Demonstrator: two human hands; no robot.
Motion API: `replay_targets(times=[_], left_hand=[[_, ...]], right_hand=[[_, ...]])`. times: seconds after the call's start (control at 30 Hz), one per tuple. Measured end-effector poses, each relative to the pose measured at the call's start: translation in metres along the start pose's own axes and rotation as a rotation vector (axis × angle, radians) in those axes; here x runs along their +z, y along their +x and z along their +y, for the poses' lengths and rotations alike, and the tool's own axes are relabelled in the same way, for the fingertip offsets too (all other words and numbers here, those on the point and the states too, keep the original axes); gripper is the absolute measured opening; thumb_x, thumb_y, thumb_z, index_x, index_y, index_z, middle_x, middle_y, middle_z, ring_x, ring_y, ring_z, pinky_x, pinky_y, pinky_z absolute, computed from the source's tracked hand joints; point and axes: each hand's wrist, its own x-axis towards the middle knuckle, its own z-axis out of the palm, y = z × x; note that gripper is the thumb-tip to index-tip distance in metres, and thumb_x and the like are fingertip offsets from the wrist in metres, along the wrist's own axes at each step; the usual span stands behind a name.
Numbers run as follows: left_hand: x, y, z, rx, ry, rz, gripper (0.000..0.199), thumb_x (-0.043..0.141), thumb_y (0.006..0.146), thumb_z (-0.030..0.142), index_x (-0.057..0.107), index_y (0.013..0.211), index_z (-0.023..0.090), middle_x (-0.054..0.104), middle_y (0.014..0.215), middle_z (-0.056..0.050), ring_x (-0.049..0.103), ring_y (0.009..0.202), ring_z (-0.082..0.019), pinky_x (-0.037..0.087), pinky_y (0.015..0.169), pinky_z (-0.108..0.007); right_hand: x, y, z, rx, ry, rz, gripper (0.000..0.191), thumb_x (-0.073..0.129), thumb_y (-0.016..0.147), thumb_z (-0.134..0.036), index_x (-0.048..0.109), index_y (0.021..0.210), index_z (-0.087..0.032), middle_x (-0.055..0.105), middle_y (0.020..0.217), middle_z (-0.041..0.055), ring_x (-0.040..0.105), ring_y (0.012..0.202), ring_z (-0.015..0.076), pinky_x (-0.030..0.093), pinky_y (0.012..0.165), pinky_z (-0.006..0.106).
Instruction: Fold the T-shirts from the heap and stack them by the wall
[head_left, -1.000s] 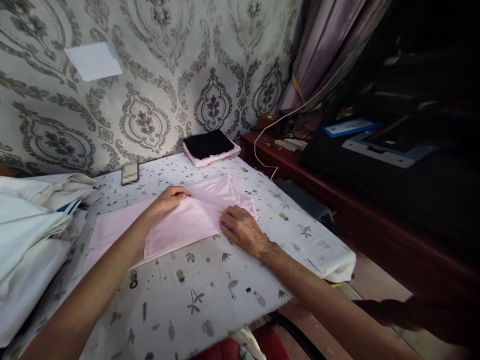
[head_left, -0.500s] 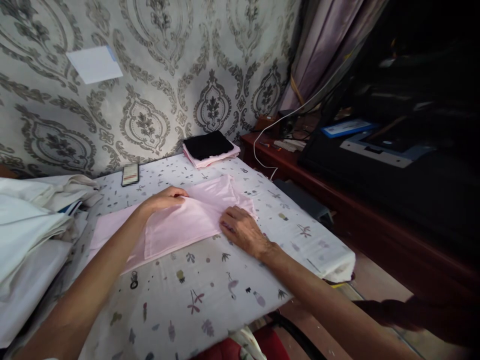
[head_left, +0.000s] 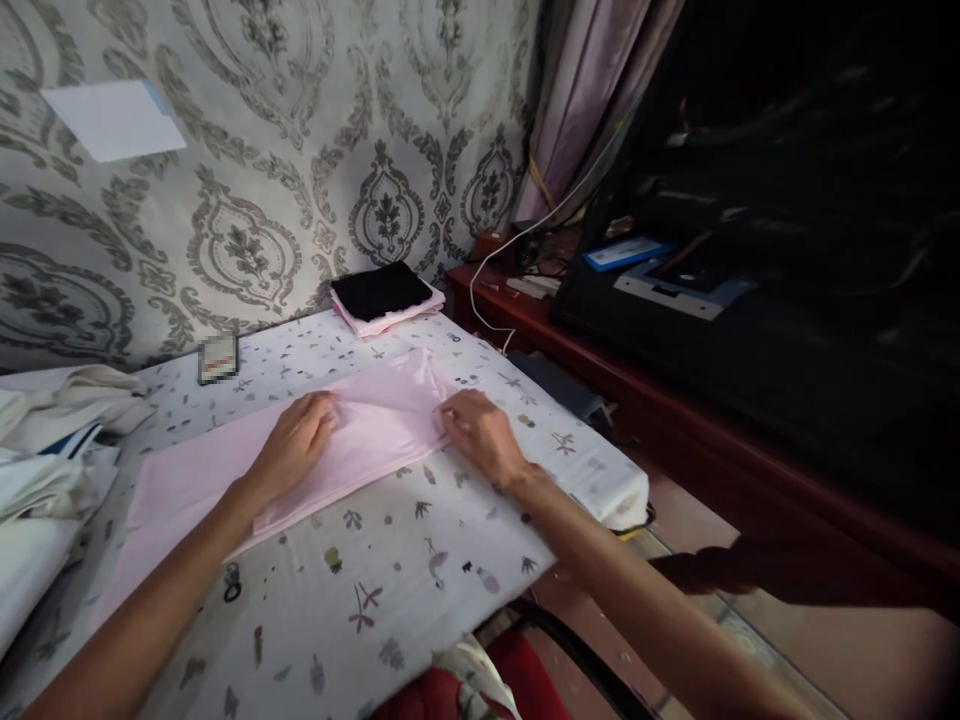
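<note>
Cloth (pink, folded) under left hand, right hand at edge.

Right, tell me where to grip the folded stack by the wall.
Likely best by the near edge of its pink layers, scooping under from the front: the stack lies flat, the wall rises close behind, and the pink juts out beneath the black cloth.

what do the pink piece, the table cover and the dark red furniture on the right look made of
Pink piece: probably thin woven fabric, smooth with a faint sheen; it lies in soft creases and folded layers.
Table cover: likely printed cloth, fairly matte; a coated sheet can't be ruled out.
Dark red furniture: perhaps varnished wood, going by its colour and smooth surface.
</note>
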Motion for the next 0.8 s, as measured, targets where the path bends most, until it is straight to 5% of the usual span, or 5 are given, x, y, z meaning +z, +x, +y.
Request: replay_targets(times=[0.13,0.27,0.47,0.67,0.8], left_hand=[[0.005,-0.025,0.000,-0.005,0.008,-0.159,0.056,0.028,0.102,0.052,0.044,0.148,0.024,0.043,0.159,-0.008,0.039,0.145,-0.027,0.030,0.121,-0.046],[0.015,-0.030,-0.008,-0.002,0.068,-0.218,0.062,0.025,0.102,0.055,0.039,0.153,0.022,0.034,0.164,-0.009,0.028,0.152,-0.025,0.020,0.125,-0.050],[0.014,-0.029,-0.003,-0.016,0.112,-0.233,0.063,0.023,0.103,0.056,0.038,0.154,0.021,0.028,0.166,-0.009,0.023,0.154,-0.024,0.018,0.125,-0.051],[0.009,-0.033,0.008,-0.015,0.092,-0.226,0.064,0.021,0.103,0.056,0.037,0.155,0.022,0.027,0.167,-0.008,0.021,0.155,-0.023,0.014,0.126,-0.049],[0.012,-0.039,0.018,0.025,0.081,-0.200,0.064,0.020,0.104,0.056,0.035,0.155,0.021,0.032,0.165,-0.009,0.022,0.155,-0.022,0.013,0.127,-0.045]], right_hand=[[-0.024,-0.001,0.012,0.311,0.053,-0.016,0.017,0.050,0.089,-0.022,0.066,0.086,-0.019,0.066,0.079,0.0024,0.058,0.070,0.0161,0.044,0.070,0.028],[-0.026,-0.008,0.010,0.304,-0.084,-0.189,0.015,0.056,0.090,-0.029,0.067,0.085,-0.019,0.065,0.089,0.0044,0.059,0.078,0.0169,0.042,0.072,0.028],[-0.017,-0.009,0.015,0.315,-0.295,-0.184,0.013,0.054,0.089,-0.023,0.063,0.081,-0.020,0.065,0.090,0.0061,0.059,0.085,0.0193,0.041,0.069,0.028],[-0.011,-0.006,0.008,0.177,-0.285,-0.033,0.028,0.048,0.089,-0.018,0.067,0.108,-0.018,0.067,0.106,0.0123,0.063,0.097,0.0263,0.051,0.078,0.036],[0.018,0.017,-0.038,-0.160,-0.007,-0.218,0.039,0.042,0.094,-0.017,0.065,0.125,-0.019,0.068,0.121,0.0120,0.061,0.114,0.0261,0.051,0.098,0.043]])
